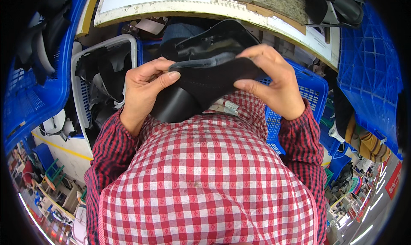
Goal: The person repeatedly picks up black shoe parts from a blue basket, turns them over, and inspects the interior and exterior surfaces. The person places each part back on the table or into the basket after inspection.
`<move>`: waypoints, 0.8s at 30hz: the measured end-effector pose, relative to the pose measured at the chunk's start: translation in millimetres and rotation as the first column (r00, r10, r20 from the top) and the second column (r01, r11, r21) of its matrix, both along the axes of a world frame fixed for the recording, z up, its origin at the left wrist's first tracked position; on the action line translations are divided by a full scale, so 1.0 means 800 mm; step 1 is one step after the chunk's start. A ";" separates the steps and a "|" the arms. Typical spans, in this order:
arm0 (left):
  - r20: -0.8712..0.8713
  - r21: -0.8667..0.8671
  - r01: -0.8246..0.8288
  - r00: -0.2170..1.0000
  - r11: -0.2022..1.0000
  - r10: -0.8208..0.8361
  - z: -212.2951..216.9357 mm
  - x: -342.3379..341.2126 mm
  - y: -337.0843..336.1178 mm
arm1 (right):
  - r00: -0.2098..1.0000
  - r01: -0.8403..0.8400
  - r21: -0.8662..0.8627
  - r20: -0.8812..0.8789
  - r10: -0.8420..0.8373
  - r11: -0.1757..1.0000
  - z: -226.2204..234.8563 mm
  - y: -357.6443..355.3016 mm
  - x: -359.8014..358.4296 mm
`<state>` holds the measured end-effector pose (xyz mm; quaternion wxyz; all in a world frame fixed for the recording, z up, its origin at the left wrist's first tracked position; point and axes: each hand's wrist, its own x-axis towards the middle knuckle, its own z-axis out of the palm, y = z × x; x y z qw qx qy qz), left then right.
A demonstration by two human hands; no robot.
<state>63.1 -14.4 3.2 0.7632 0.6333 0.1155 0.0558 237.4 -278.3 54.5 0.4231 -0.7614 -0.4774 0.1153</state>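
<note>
A black leather shoe upper (209, 83) is stretched between my two hands in front of my chest. Its smooth, shiny end hangs at the lower left, and its grey lining shows along the top edge. My left hand (143, 84) pinches the left part of that edge, thumb on the near side. At the other end, my right hand (278, 80) grips the upper with the thumb below and the fingers over the top. Just beyond it, another glossy black leather piece (218, 37) shows; whether it joins the upper I cannot tell.
A white-rimmed basket (78, 95) of black leather pieces stands to the left, beside a blue crate (55, 91). Ahead is a worktable edge (180, 10) with a grey slab (239, 1). Blue crates (372, 69) flank the right, with a blue basket (314, 89) near my right forearm.
</note>
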 end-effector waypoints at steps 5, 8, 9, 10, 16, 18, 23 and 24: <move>-0.063 -0.109 -0.089 0.995 0.990 0.083 -0.008 0.004 -0.014 | 0.981 0.115 -0.018 -0.155 -0.117 0.993 -0.001 0.006 -0.006; -0.109 -0.095 0.102 0.988 0.990 -0.112 0.001 0.013 -0.009 | 0.893 0.163 -0.126 -0.403 -0.200 0.979 0.002 0.002 -0.011; -0.124 0.003 0.190 0.974 0.982 -0.188 0.005 0.018 -0.006 | 0.886 0.166 -0.149 -0.412 -0.213 0.975 0.004 0.000 -0.010; -0.144 0.100 0.275 0.955 0.956 -0.260 0.009 0.025 -0.002 | 0.867 0.185 -0.187 -0.430 -0.250 0.965 0.004 -0.001 -0.009; -0.333 -0.110 0.325 0.879 0.939 -0.343 0.009 0.057 -0.022 | 0.917 0.110 -0.234 -0.352 -0.189 0.966 -0.003 -0.002 -0.003; -0.308 -0.019 0.305 0.904 0.952 -0.296 0.005 0.057 -0.031 | 0.920 0.120 -0.238 -0.339 -0.198 0.964 -0.006 -0.003 -0.005; -0.253 -0.023 0.353 0.903 0.935 -0.347 0.007 0.055 -0.025 | 0.925 0.142 -0.195 -0.324 -0.200 0.970 -0.009 -0.003 -0.011; -0.278 -0.090 0.378 0.879 0.921 -0.388 0.008 0.060 -0.020 | 0.933 0.141 -0.196 -0.303 -0.196 0.971 -0.009 -0.002 -0.011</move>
